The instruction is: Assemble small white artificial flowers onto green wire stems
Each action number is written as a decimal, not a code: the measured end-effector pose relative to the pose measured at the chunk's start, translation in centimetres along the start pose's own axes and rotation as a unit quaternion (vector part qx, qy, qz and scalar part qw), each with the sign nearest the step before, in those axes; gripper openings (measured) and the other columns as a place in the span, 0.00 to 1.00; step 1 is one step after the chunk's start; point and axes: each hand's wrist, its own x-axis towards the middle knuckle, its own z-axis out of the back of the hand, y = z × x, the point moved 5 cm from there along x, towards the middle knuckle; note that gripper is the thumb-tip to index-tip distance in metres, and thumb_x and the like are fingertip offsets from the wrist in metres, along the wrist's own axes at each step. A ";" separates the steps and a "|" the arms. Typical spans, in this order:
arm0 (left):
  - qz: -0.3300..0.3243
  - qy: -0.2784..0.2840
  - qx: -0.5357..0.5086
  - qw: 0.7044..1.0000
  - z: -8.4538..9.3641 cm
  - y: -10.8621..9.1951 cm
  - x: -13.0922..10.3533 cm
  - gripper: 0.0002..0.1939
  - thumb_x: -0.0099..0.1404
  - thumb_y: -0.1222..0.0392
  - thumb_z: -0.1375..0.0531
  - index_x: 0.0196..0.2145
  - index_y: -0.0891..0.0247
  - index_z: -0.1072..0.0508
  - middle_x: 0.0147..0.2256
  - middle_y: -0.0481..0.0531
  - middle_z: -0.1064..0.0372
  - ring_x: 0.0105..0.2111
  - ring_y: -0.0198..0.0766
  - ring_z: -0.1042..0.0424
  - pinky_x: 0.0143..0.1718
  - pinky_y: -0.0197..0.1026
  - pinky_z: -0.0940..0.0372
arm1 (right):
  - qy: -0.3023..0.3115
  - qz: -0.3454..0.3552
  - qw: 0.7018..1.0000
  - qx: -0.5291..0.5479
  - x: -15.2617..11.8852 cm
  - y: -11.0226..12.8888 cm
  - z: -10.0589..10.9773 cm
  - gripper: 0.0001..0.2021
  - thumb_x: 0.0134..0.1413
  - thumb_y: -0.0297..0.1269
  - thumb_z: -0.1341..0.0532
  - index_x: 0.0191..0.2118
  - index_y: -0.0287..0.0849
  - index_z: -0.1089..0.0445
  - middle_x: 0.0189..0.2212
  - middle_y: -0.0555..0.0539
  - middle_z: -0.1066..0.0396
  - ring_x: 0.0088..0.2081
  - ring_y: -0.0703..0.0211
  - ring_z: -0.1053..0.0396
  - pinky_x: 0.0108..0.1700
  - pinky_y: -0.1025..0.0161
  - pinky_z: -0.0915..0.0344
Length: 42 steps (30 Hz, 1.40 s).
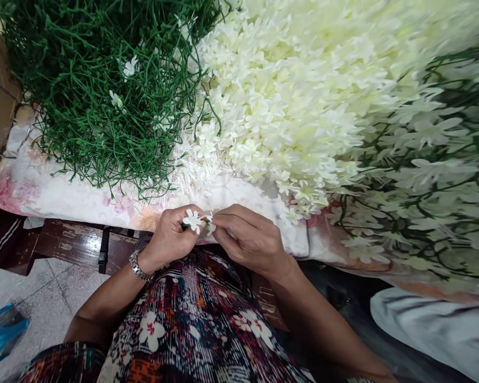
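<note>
We have a broad heap of white flowers (pixel 287 96) filling the middle and far right of the tabletop (pixel 75 199), which is covered in floral cloth. To its left lies a tangled mass of green stems (pixel 104 80), with a few white blossoms caught among them. On our right, flowered stems (pixel 435 175) spread over the edge, beside someone's pale clothing (pixel 427 330). Thin white fibres (pixel 195 178) lie between the green stems and the heap.

Our hands meet at the near edge, just above our lap. The left hand (pixel 173 236), with a watch (pixel 139 266) at its wrist, has its fingers curled closed, thumb against forefinger, gripping a short green stem (pixel 185 227). The right hand (pixel 251 236) brings thumb and fingertips together in a narrow pinch on a small blossom (pixel 211 225). Between the hands, beside the left thumb, a larger blossom (pixel 193 221) faces up.

We seem to be at a fine joining or adjusting step, with blossom and stem worked together at the fingertips; which of the two, we cannot tell. From here, the move calls for a steady left grip and a light, well-aligned right pinch, since pressing hard could bend the petals or the thin stem.
</note>
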 end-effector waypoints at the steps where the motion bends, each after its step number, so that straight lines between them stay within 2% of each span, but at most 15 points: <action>1: 0.000 0.003 -0.004 1.000 0.1 -0.1 -0.1 0.03 0.53 0.67 0.46 0.24 0.66 0.34 0.18 0.44 0.40 0.18 0.26 0.43 0.19 0.29 0.44 | -0.002 0.000 1.000 0.001 0.0 0.1 0.1 0.10 0.45 0.21 0.45 0.35 0.38 0.37 0.27 0.47 0.33 0.30 0.64 0.35 0.31 0.65 0.34; 4: 0.015 0.005 -0.025 1.000 0.3 -0.2 -0.2 0.03 0.53 0.66 0.45 0.26 0.66 0.32 0.21 0.46 0.38 0.20 0.27 0.41 0.21 0.30 0.42 | -0.011 0.015 1.000 -0.016 0.1 0.5 0.7 0.10 0.44 0.22 0.44 0.35 0.39 0.36 0.27 0.47 0.33 0.30 0.64 0.36 0.31 0.65 0.34; 8: 0.042 0.024 -0.063 0.997 0.3 -0.1 -0.3 0.04 0.54 0.64 0.45 0.25 0.66 0.32 0.17 0.43 0.42 0.17 0.25 0.44 0.18 0.29 0.46 | -0.018 0.055 0.997 -0.057 0.2 1.2 1.1 0.09 0.44 0.22 0.43 0.34 0.39 0.36 0.26 0.47 0.33 0.28 0.64 0.37 0.30 0.65 0.36; 12: 0.057 0.028 -0.082 0.995 0.3 0.1 -0.5 0.07 0.54 0.60 0.43 0.23 0.67 0.33 0.17 0.44 0.41 0.17 0.26 0.42 0.19 0.30 0.45 | -0.019 0.034 0.998 -0.040 0.4 1.2 1.3 0.09 0.45 0.24 0.44 0.35 0.40 0.36 0.26 0.47 0.33 0.29 0.64 0.36 0.31 0.64 0.36; 17: 0.022 0.008 -0.027 0.999 0.5 -0.4 -0.9 0.06 0.56 0.61 0.45 0.25 0.66 0.33 0.20 0.46 0.39 0.19 0.28 0.41 0.21 0.31 0.43 | -0.012 -0.025 0.999 0.036 0.7 1.0 1.5 0.08 0.45 0.24 0.44 0.34 0.39 0.36 0.26 0.47 0.34 0.29 0.64 0.36 0.30 0.66 0.35; 22: -0.010 0.001 0.049 0.999 0.4 -0.9 -0.9 0.05 0.56 0.64 0.46 0.26 0.66 0.33 0.20 0.46 0.39 0.20 0.27 0.42 0.22 0.30 0.45 | -0.028 -0.021 0.999 -0.012 0.6 1.1 1.4 0.08 0.44 0.23 0.44 0.33 0.40 0.36 0.25 0.47 0.34 0.28 0.64 0.37 0.29 0.65 0.36; 26: -0.026 -0.012 0.062 0.998 0.4 -0.9 -0.9 0.04 0.56 0.65 0.47 0.27 0.66 0.33 0.21 0.46 0.38 0.20 0.27 0.42 0.22 0.30 0.44 | -0.041 -0.020 0.998 -0.033 0.3 1.2 1.1 0.09 0.42 0.22 0.43 0.33 0.39 0.37 0.25 0.47 0.34 0.28 0.63 0.37 0.29 0.64 0.36; 29: -0.029 -0.024 0.074 0.997 0.4 -0.7 -1.0 0.03 0.56 0.66 0.46 0.27 0.66 0.33 0.21 0.46 0.38 0.20 0.27 0.41 0.22 0.30 0.44 | -0.053 -0.023 0.998 -0.023 0.2 1.2 1.0 0.10 0.42 0.21 0.43 0.33 0.39 0.38 0.24 0.47 0.34 0.27 0.64 0.37 0.28 0.65 0.36; 34: -0.044 -0.030 0.081 0.995 0.3 -0.6 -1.1 0.03 0.56 0.66 0.46 0.27 0.65 0.33 0.23 0.46 0.36 0.21 0.27 0.40 0.24 0.30 0.43 | -0.040 -0.072 0.996 0.025 0.2 0.7 0.7 0.07 0.44 0.22 0.44 0.31 0.39 0.38 0.23 0.48 0.35 0.26 0.65 0.37 0.28 0.66 0.37; 37: -0.034 -0.012 0.074 0.997 0.3 -0.5 -1.0 0.03 0.55 0.67 0.46 0.27 0.66 0.32 0.22 0.46 0.36 0.21 0.27 0.40 0.23 0.30 0.43 | -0.033 -0.070 0.996 0.034 0.2 0.7 0.6 0.07 0.45 0.22 0.45 0.31 0.39 0.38 0.23 0.49 0.34 0.26 0.66 0.37 0.28 0.67 0.37; 42: 0.014 0.042 0.073 0.996 0.3 -0.3 -0.7 0.07 0.53 0.71 0.47 0.28 0.66 0.30 0.21 0.45 0.36 0.21 0.27 0.40 0.22 0.29 0.44 | -0.037 -0.028 0.999 0.020 0.2 1.0 0.6 0.08 0.44 0.21 0.45 0.32 0.38 0.39 0.23 0.48 0.34 0.27 0.65 0.37 0.28 0.66 0.37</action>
